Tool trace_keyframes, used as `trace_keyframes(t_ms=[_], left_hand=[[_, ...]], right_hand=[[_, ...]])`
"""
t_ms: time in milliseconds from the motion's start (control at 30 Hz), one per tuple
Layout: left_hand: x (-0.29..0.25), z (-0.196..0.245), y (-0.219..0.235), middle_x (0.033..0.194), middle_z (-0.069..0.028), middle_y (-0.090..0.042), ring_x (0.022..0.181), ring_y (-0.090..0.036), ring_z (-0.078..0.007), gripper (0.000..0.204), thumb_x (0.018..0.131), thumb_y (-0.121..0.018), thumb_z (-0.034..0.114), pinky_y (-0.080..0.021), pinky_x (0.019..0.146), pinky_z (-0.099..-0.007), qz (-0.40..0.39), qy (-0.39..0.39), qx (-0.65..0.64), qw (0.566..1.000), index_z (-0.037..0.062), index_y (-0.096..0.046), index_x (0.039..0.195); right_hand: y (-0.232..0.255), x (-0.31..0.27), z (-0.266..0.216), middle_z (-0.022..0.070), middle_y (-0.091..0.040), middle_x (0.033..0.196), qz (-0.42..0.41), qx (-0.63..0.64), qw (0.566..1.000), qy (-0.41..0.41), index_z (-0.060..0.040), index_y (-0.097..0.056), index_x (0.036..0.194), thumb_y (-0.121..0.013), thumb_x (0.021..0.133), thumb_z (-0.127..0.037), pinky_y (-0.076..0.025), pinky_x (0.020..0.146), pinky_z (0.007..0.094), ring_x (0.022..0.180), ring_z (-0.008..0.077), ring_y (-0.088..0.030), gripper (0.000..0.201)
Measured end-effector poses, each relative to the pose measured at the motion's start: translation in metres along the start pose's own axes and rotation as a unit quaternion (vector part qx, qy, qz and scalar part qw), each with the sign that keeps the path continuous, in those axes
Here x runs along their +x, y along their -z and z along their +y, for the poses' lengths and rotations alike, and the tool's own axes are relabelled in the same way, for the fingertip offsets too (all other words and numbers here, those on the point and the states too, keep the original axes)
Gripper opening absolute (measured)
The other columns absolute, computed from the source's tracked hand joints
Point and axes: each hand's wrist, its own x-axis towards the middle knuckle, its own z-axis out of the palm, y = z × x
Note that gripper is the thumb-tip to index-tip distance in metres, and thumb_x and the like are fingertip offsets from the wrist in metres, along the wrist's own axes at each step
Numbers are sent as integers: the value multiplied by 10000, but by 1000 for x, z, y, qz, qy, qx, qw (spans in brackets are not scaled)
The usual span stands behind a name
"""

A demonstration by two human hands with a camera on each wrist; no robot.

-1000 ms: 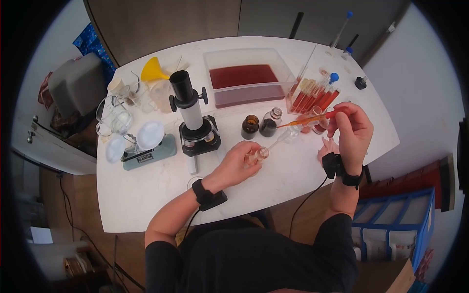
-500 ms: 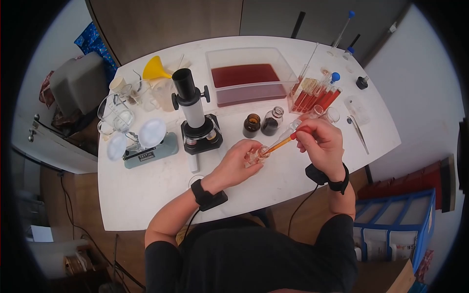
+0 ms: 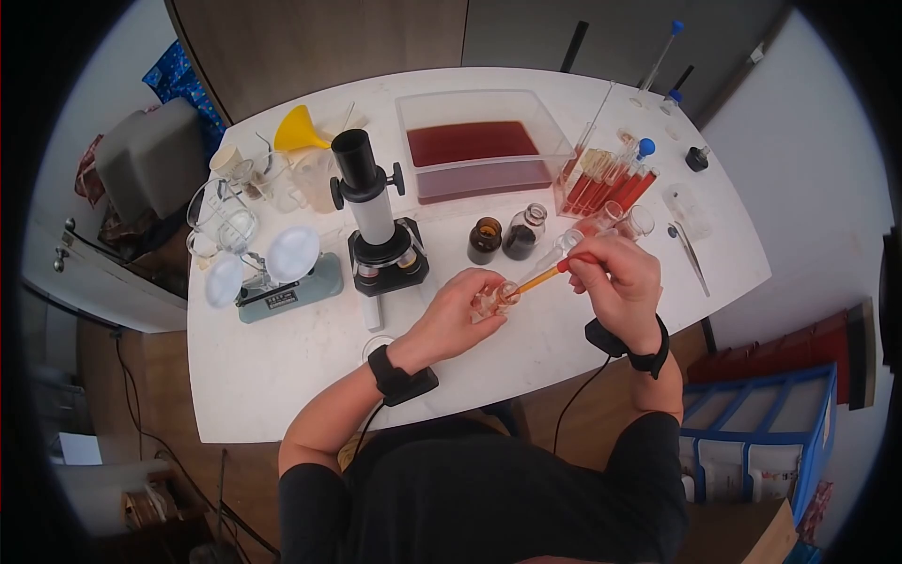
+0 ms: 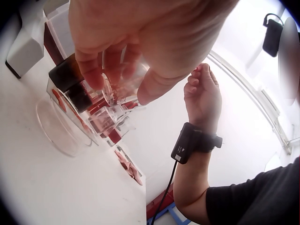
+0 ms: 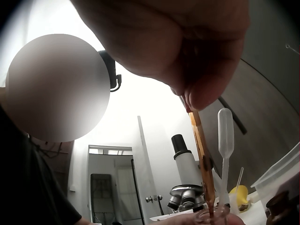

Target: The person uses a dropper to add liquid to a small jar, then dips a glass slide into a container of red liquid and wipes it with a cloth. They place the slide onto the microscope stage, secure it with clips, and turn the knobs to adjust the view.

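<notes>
My left hand (image 3: pixel 456 315) holds a small clear glass bottle (image 3: pixel 495 301) low over the front of the table, fingers wrapped round its side. A plastic pipette with a pale, translucent bulb (image 5: pixel 226 131) stands at its mouth. The right hand (image 3: pixel 622 282) pinches the red rubber bulb (image 3: pixel 578 264) of a glass dropper (image 3: pixel 539 279). Orange-brown liquid fills much of the dropper's tube. It slants down to the left, its tip at the bottle's mouth. In the right wrist view, the thumb and fingers hide most of the bulb.
Just beyond the hands stand a brown bottle (image 3: pixel 484 242) and a clear bottle with dark contents (image 3: pixel 523 233). A microscope (image 3: pixel 374 218) and a balance (image 3: pixel 291 279) are on the left. Behind are a tub of red liquid (image 3: pixel 540 105) and racked test tubes (image 3: pixel 601 183); tweezers (image 3: pixel 692 260) lie right.
My right hand has come left and toward me with the dropper, from beside the test tubes to the small bottle's mouth. In the last half second both hands barely move.
</notes>
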Motion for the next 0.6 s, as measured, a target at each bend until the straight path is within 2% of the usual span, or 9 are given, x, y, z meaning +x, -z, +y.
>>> trace_keyframes(t_ms=[33, 233, 333, 433, 600], left_hand=[[0, 0, 0, 1090, -100, -547, 961, -577, -202, 437, 763, -715, 111, -482, 813, -301, -2, 2, 4, 1000, 27, -517, 1144], [-1, -5, -1, 1097, -101, -545, 967, -576, -202, 448, 762, -718, 115, -483, 809, -302, -2, -8, 15, 1000, 25, -515, 1152], [-1, -4, -2, 1104, -103, -542, 969, -575, -202, 451, 761, -720, 119, -482, 807, -303, 0, -2, 9, 1000, 27, -516, 1153], [-1, -4, -1, 1107, -104, -541, 974, -575, -201, 442, 764, -715, 108, -484, 807, -299, 4, -7, 15, 1000, 29, -517, 1151], [-1, -5, 0, 1114, -101, -541, 984, -575, -192, 426, 769, -703, 83, -487, 809, -289, 4, 1, 2, 1000, 31, -517, 1149]], right_hand=[[1, 0, 0, 79, -637, 773, 2, -10, 1000, 11, 27, -627, 852, -568, 828, 51, -479, 512, 201, 577, 89, -589, 68], [2, -3, 5, 75, -632, 762, 22, 10, 1000, 9, 30, -628, 857, -572, 827, 64, -478, 512, 202, 582, 94, -590, 71], [-3, -3, 3, 54, -620, 685, 46, 28, 999, -5, -14, -645, 841, -640, 765, 32, -436, 518, 233, 555, 118, -575, 89], [-2, -4, 1, 59, -624, 697, 32, 71, 995, -65, -7, -641, 859, -665, 765, 14, -446, 527, 218, 578, 103, -588, 99], [1, -5, 4, 48, -620, 704, 34, 89, 993, -63, 10, -631, 874, -691, 760, -8, -459, 547, 200, 596, 84, -595, 130]])
